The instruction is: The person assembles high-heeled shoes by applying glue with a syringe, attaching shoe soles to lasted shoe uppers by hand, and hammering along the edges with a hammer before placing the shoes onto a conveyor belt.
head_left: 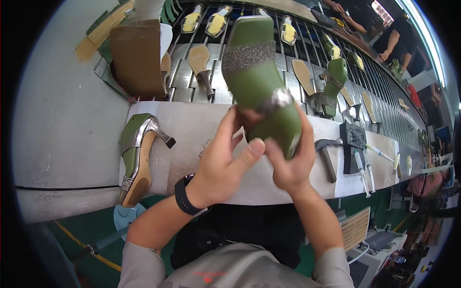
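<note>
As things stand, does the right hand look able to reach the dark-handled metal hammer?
Probably yes: nothing visible separates the right hand from the hammer, but the hand would likely first need to release the green shoe with a glittery band.

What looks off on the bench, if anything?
Slightly odd: two syringes by the black block lie askew, ends seemingly at or past the workbench's front edge, where they could get knocked off. No spill or damage shows; blur hides detail on the held green shoe.
</note>
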